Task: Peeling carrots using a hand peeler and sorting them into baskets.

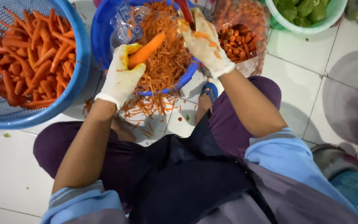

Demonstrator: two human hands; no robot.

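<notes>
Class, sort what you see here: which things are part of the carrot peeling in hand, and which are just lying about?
In use: left hand, carrot, right hand, peeler, blue basin of peelings, blue basket of carrots.
Lying about: green bowl of vegetables, bag of carrot ends.

the floor (344, 45) was of pale square tiles with thin dark joints. on it stood a blue mesh basket (77, 74) of peeled carrots at the left, a blue basin (100, 37) of carrot peelings beside it, a clear plastic bag (251, 64) of carrot ends to the right of that, and a green bowl (311, 28) of green vegetables at the top right. loose orange peelings (146, 110) lay scattered on the tiles just below the basin.
</notes>
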